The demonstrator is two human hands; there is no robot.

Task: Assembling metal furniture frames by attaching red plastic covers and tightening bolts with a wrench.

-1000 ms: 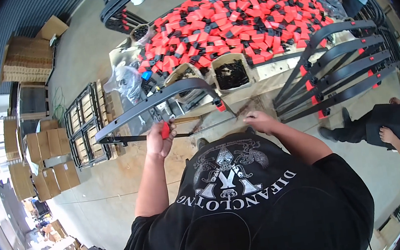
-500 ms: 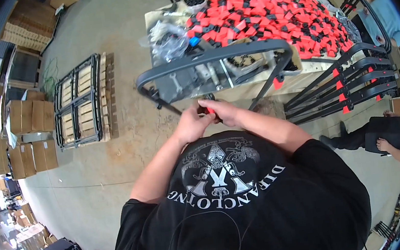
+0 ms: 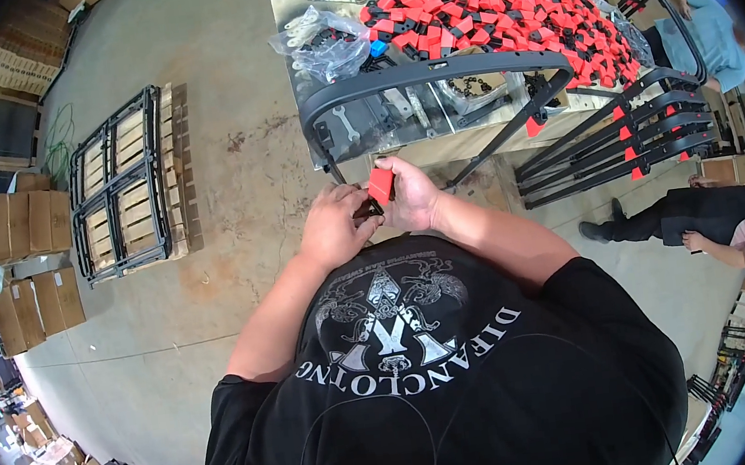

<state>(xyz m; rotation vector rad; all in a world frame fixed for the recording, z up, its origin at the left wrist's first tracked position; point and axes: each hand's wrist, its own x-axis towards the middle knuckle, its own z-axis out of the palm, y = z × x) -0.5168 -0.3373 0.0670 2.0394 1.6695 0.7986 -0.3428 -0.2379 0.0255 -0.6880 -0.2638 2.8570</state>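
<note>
Close in front of my chest, my right hand [image 3: 413,198] grips a red plastic block [image 3: 381,184] with a dark underside, thumb at its upper edge. My left hand [image 3: 333,224] is beside it, fingers curled round the dark lower end of a leg of a black tubular frame [image 3: 428,72]. That end is mostly hidden by the fingers. The bent frame arches over the near side of a work table [image 3: 496,143], its other leg slanting down past my right wrist. Whether the block touches the leg, I cannot tell.
A heap of red and black blocks [image 3: 495,21] covers much of the table, beside a wrench [image 3: 346,123], a plastic bag [image 3: 324,50] and tubs of small black parts [image 3: 471,88]. More frames [image 3: 629,148] lean at right, near two people. A pallet [image 3: 174,182] lies left, past cartons [image 3: 27,226].
The red block, mostly covered by my fingers before, now shows plainly in my right hand. My hands have drawn slightly apart. The whole view has shifted, with the table and frame further right.
</note>
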